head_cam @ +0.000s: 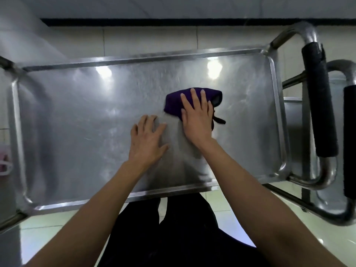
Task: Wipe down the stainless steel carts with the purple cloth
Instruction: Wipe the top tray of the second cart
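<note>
Right hand (196,116) pressing cloth (174,103) on cart (77,116) top.
Fingers lying spread, flat over cloth; left hand (147,140) resting flat beside it, fingers spread.

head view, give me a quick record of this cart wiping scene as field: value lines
surface: flat stainless steel cart top with raised rim
cloth: bunched dark purple cloth, lying right of the top's centre
right hand: right hand pressing flat on the cloth, fingers straight
left hand: left hand flat on bare steel beside the cloth, holding nothing
handle: steel tube handle with black foam sleeve at the cart's right end
floor: pale tiles
</note>
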